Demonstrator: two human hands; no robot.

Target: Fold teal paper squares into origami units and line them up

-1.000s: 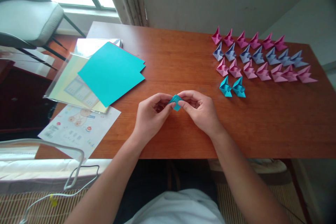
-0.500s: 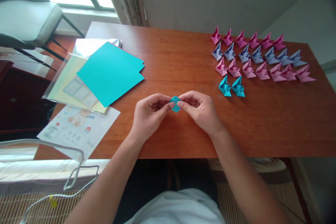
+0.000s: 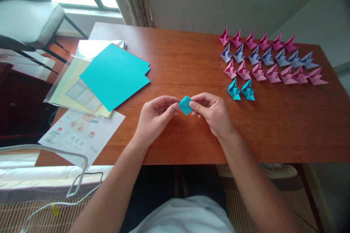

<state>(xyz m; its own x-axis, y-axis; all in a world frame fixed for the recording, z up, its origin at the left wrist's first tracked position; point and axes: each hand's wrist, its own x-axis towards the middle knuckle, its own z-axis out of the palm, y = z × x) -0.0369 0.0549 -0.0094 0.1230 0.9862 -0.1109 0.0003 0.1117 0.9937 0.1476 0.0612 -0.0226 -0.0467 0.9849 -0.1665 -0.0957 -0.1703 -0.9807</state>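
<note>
Between my hands, above the table, is a small diamond of folded turquoise paper point(image 3: 185, 106). My right hand point(image 3: 214, 113) pinches its right corner, thumb in front and fingertips behind. At the left corner, my left hand point(image 3: 157, 116) has its fingers curled in a pinch, with the thumb tip just beside the paper's edge; part of its grip is hidden. Two finished turquoise origami pieces point(image 3: 241, 90) stand to the right of my right hand.
Rows of pink point(image 3: 266, 73), lavender point(image 3: 268, 57) and magenta point(image 3: 257, 40) origami pieces stand at the table's right back. Turquoise sheets point(image 3: 116, 76) lie over a clear plastic packet point(image 3: 62, 87) on the left. A printed sheet point(image 3: 82, 136) lies in front of these.
The folded paper has shifted slightly right and more of its face shows. My left thumb has slid off its front, while my right hand keeps its pinch.
</note>
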